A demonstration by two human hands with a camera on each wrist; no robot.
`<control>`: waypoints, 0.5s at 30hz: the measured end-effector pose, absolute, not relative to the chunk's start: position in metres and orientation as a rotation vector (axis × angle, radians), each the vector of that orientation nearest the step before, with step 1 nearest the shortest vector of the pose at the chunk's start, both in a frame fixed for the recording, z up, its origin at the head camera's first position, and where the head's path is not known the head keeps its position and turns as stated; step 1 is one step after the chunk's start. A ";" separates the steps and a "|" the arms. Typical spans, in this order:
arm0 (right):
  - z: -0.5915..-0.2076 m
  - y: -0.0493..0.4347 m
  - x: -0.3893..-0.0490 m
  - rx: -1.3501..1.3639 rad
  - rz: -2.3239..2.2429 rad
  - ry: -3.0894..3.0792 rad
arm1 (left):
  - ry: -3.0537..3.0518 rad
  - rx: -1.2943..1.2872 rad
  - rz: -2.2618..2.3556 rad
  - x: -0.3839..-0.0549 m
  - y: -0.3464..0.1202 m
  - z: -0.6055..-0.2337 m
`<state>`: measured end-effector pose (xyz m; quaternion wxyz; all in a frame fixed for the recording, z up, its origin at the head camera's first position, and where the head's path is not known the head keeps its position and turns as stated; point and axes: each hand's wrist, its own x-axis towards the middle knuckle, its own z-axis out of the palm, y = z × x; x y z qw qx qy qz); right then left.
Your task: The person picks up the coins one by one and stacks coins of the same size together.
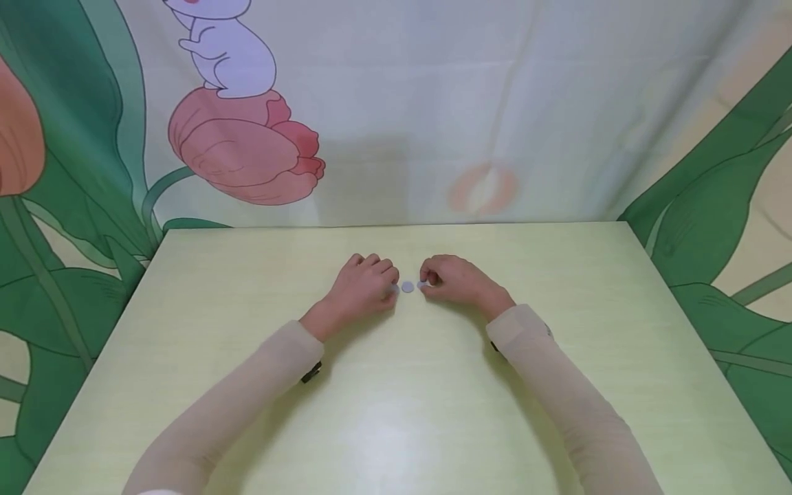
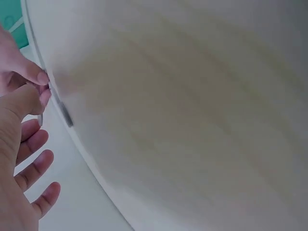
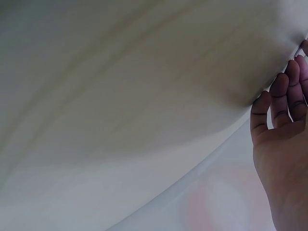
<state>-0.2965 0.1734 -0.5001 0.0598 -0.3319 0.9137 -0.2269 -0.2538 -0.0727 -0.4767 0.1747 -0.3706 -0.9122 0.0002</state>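
Note:
A small pale grey-white disc (image 1: pixel 408 287) lies flat on the table between the two hands. My left hand (image 1: pixel 365 283) pinches a second pale disc (image 1: pixel 394 289) between thumb and index finger; in the left wrist view that disc (image 2: pixel 40 119) shows as a thin edge, with the other fingers loosely bent. On the other side, my right hand (image 1: pixel 458 280) pinches a third disc (image 1: pixel 423 284), its edge just visible at the fingertips. Both hands stay low over the tabletop. In the right wrist view the right hand (image 3: pixel 284 125) hides what its fingertips hold.
The pale yellow-green table (image 1: pixel 383 399) spreads under both arms. Behind its far edge hangs a curtain (image 1: pixel 396 103) printed with a white animal, pink flowers and green leaves. A narrow grey mark (image 2: pixel 66 114) on the table shows in the left wrist view; its kind is unclear.

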 end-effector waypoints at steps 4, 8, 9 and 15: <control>-0.496 0.176 -0.295 -0.987 -0.717 2.759 | -2.531 -1.057 -0.035 -0.253 -0.066 -0.477; -0.496 0.176 -0.295 -0.975 -0.736 2.748 | -2.459 -1.079 -0.002 -0.253 -0.061 -0.478; -0.497 0.176 -0.295 -0.977 -0.738 2.745 | -2.457 -1.083 0.019 -0.253 -0.061 -0.478; -0.498 0.175 -0.294 -0.968 -0.720 2.739 | -2.482 -1.095 0.161 -0.261 -0.074 -0.480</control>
